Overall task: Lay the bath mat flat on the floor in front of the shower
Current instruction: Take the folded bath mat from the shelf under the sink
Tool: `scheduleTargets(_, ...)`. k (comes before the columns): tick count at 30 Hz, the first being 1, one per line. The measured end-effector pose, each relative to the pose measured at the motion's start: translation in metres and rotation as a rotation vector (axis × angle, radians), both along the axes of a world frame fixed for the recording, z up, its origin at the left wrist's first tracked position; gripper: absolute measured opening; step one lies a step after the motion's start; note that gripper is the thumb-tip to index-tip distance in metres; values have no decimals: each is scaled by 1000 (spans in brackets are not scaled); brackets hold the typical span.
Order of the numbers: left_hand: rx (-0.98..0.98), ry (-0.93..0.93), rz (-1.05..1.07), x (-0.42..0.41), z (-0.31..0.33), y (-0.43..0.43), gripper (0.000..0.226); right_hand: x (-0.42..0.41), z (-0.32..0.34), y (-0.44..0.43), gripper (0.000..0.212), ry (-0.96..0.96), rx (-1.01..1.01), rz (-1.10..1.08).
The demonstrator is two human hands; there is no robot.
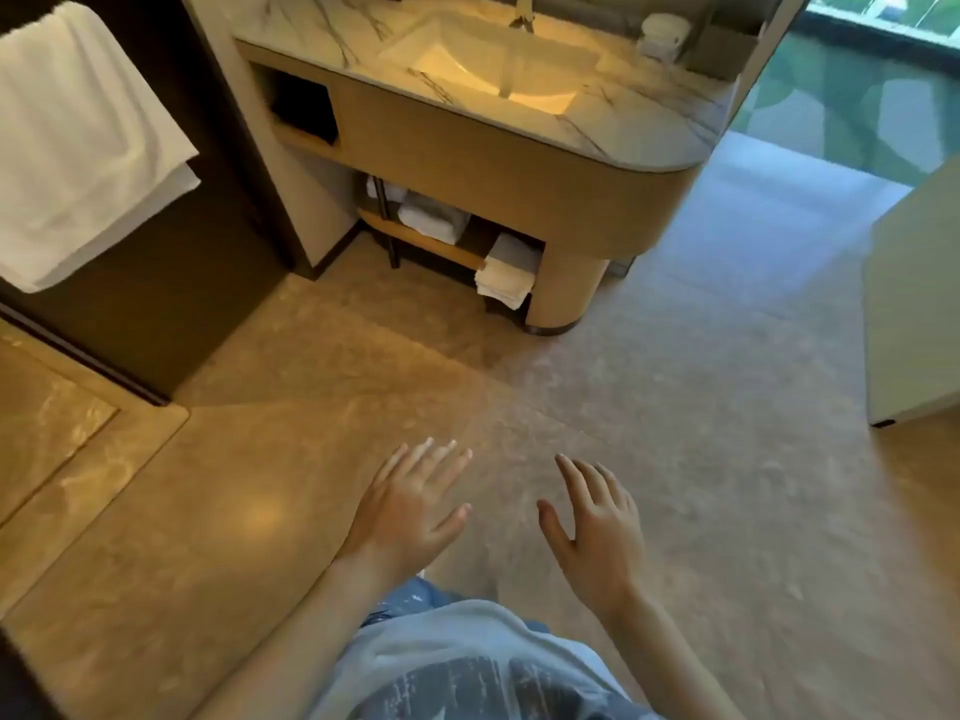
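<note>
A folded white cloth (pixel 78 142), a towel or the bath mat, hangs at the upper left over a dark glass panel. My left hand (pixel 410 506) and my right hand (pixel 597 532) are held out low in front of me, palms down, fingers spread, holding nothing. Both hover over the bare beige stone floor (pixel 675 433). A raised stone threshold (pixel 62 459) runs along the left, below the dark panel. No mat lies on the floor in view.
A rounded vanity (pixel 467 142) with a lit sink stands ahead, with folded white towels (pixel 506 278) on its low shelf. A pale cabinet or door edge (pixel 914 314) juts in at the right. Green carpet (pixel 857 106) starts beyond the doorway.
</note>
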State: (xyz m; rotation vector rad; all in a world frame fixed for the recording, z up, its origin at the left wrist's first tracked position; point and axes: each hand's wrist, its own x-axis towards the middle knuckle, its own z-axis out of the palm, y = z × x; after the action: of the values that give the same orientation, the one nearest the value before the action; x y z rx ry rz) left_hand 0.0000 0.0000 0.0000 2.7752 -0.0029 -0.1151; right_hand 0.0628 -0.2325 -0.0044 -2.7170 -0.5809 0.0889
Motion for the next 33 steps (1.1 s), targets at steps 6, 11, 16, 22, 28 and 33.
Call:
scheduleTargets(6,-9,41,59,22,20,112,63,24,11,112,56,-18,14,59)
scheduleTargets(11,-18,46,21,53,20,168,65,50,16,143,54,-40,-11,4)
scheduleTargets(16,-58,43,2,93,13,180,65,82,20,153,55,-25,-28,-53)
scheduleTargets(22,-85,69,16,150,4,176,60,147,9,163,53,-13,17,-83)
scheduleTargets(28,-50,89,-10,239,1,181,58,242,0,167,54,15,59,-88)
scheduleTargets(33,-49,47,-25,333,15,183,58,326,10,166,52,-10,89,-112)
